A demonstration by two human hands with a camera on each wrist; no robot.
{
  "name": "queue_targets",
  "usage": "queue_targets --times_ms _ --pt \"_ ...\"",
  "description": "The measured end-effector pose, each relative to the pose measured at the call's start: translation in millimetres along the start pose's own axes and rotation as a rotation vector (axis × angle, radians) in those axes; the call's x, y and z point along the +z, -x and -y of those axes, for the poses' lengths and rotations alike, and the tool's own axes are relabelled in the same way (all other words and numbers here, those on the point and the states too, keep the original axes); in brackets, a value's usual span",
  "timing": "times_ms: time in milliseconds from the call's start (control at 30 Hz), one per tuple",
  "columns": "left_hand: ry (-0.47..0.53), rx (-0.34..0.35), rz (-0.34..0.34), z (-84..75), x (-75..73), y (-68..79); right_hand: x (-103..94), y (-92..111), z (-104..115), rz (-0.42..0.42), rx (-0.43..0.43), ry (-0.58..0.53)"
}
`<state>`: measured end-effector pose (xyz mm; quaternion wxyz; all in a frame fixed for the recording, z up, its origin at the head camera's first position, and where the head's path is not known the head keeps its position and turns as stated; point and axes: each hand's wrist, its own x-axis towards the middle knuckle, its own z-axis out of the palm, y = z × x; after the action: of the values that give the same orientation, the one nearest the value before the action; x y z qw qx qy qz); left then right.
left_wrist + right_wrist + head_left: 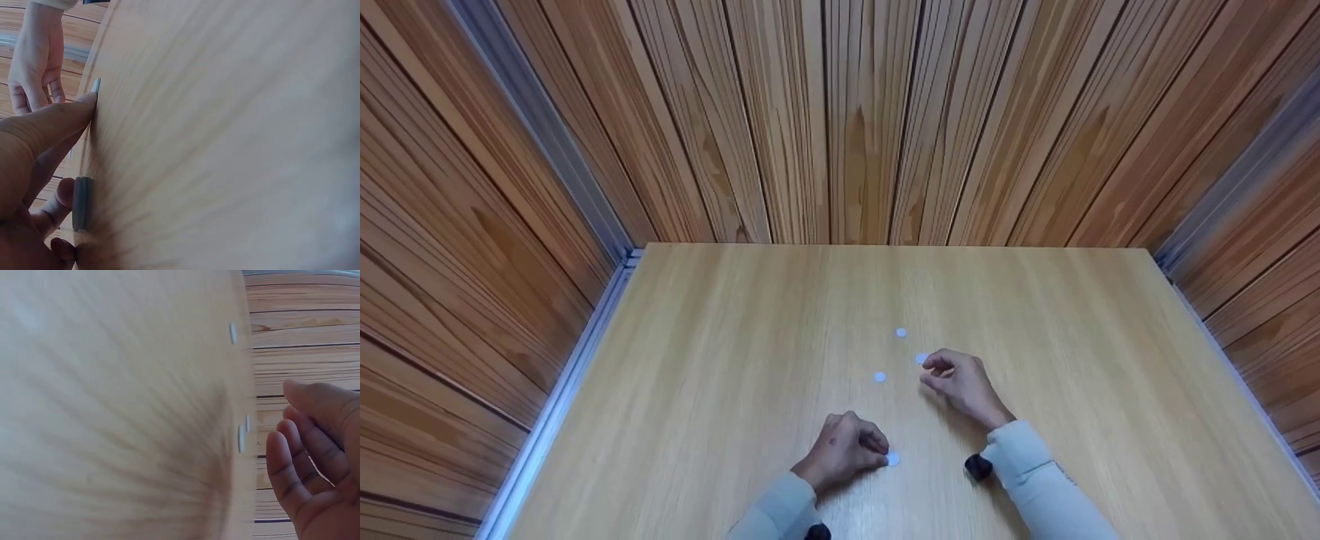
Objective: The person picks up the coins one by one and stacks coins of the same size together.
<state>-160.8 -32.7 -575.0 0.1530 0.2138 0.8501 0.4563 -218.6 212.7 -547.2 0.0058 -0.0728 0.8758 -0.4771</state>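
My left hand [844, 448] pinches a small white round disc [893, 458] at the tabletop, between thumb and forefinger. In the left wrist view that disc [96, 85] shows edge-on at the fingertips. A thicker, darker-looking disc or short stack [80, 203] is beside the lower fingers of the same hand; whether they grip it I cannot tell. My right hand [964, 386] hovers above the table with loosely bent fingers and nothing visible between them. Close to its fingertips lies a white disc [921, 359], partly covered in the head view. Two more discs lie farther left, one [880, 377] nearer and one [901, 332] farther back.
The discs lie on a light wooden table [720, 337]. Wood-plank walls [859, 120] rise at its back and both sides, with metal rails [559, 405] along the side edges. A small black device [979, 467] is at the right wrist.
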Motion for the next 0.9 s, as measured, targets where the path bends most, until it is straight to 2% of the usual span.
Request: queue_targets --times_ms 167,333,633,900 --pt "0.005 0.025 -0.018 -0.2 1.7 1.1 0.2 -9 -7 -0.029 0.005 -0.001" --pt "0.017 -0.006 -0.009 0.1 1.4 0.2 1.1 -19 -11 -0.016 0.037 -0.018" --pt "0.019 -0.016 -0.002 -0.2 -0.4 -0.6 1.9 -34 -15 -0.002 0.053 0.079" --pt "0.026 -0.011 -0.009 -0.3 1.5 0.5 2.5 -38 -18 0.035 0.058 0.115"
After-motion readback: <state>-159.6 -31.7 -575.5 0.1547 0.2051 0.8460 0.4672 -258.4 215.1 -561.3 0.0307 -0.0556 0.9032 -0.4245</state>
